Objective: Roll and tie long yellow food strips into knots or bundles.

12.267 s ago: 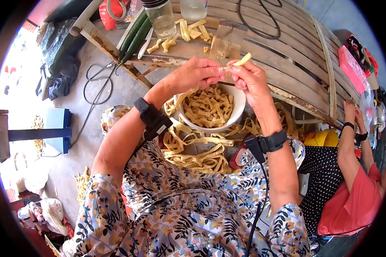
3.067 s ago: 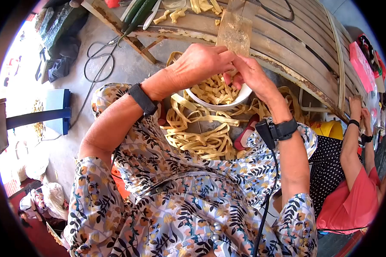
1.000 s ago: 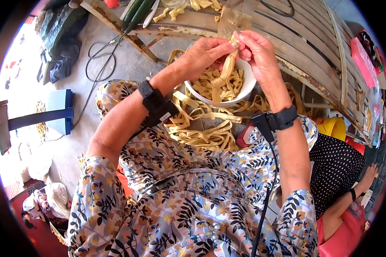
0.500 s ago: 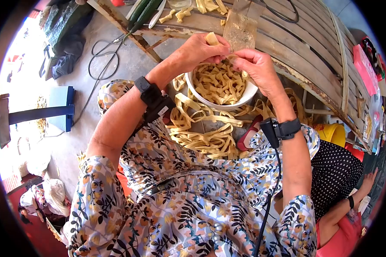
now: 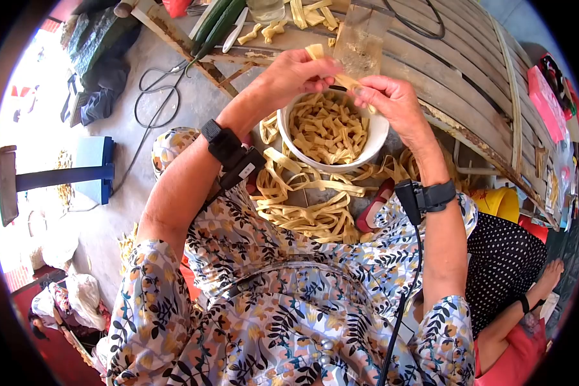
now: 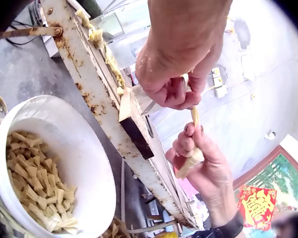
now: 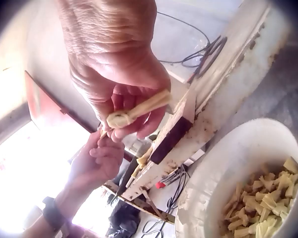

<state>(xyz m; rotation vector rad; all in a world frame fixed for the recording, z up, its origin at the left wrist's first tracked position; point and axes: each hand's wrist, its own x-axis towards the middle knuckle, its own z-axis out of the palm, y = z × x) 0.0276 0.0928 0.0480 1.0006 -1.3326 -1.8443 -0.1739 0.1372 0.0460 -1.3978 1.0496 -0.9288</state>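
A pale yellow strip that looks like tofu skin spans the short gap between the two hands, above the bowl. My left hand pinches one side, and an end sticks up past its fingers. On the other side my right hand pinches it between thumb and fingers. In the right wrist view a knot with a short tail shows at the right fingertips. Below the hands stands a white bowl holding many short knotted pieces.
Long loose strips lie on the floor under the bowl. A slatted bench ahead bears a small board, a few pieces, cucumbers, a white-handled tool and a jar. Another person's arm is at right.
A second ago the hands were together with the strip hanging down; now they are apart and the strip stretches between them. The other person's hands have left the bench edge.
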